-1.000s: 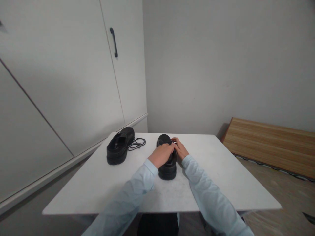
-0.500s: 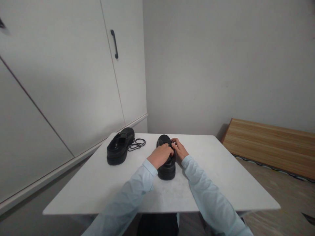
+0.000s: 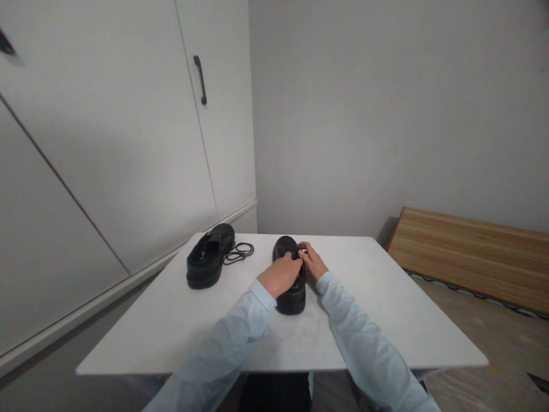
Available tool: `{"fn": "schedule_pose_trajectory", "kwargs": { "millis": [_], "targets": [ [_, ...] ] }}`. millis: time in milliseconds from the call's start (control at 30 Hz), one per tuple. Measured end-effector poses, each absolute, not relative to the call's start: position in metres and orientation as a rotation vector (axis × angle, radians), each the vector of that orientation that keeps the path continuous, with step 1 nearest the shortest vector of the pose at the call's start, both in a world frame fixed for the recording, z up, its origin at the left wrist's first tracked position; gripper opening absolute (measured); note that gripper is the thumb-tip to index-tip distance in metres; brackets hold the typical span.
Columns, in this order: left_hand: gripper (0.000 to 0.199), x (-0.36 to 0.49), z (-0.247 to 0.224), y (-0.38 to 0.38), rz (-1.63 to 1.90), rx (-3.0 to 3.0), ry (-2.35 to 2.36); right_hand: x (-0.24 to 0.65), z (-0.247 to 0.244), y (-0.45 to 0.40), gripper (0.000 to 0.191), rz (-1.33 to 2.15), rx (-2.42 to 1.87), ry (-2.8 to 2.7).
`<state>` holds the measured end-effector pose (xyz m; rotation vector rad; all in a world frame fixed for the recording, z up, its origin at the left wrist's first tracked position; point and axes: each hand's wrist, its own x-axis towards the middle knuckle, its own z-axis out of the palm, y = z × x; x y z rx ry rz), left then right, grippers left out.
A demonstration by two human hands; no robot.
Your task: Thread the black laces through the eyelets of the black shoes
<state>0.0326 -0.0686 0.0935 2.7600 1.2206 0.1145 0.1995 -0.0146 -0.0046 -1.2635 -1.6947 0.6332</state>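
A black shoe (image 3: 291, 304) stands on the white table with its toe pointing away from me and its heel towards me. Over its opening lies my left hand (image 3: 281, 276), fingers curled and closed at the upper near the right side. What they pinch is too small to make out. My right hand (image 3: 313, 261) is at the shoe's right edge, thumb and fingers closed on the upper, their tips almost meeting those of the left. Both hands hide the middle of the shoe. A second black shoe (image 3: 202, 273) stands farther left, with a black shoelace (image 3: 238, 252) looped beside it.
The white table (image 3: 171, 337) reaches from my body towards the corner of the room. White cabinet doors (image 3: 128, 143) with a dark handle (image 3: 200, 80) rise on the left. A wood-grain panel (image 3: 472, 252) is at the right, beyond the table.
My left hand has shifted slightly, its fingers now flatter and a little farther over the shoe's upper. The right hand and both shoes stay in place.
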Motion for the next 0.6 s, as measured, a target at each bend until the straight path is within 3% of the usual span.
{"fn": "schedule_pose_trajectory", "kwargs": {
  "millis": [367,600],
  "targets": [
    [0.041,0.037,0.104,-0.076,0.159,2.793,1.391,0.198,-0.003,-0.014,0.037,0.654,-1.257,-1.679],
    [0.030,0.029,0.112,-0.081,0.174,2.826,1.446,0.197,0.000,-0.016,0.036,0.650,-1.263,-1.686]
  ]
}}
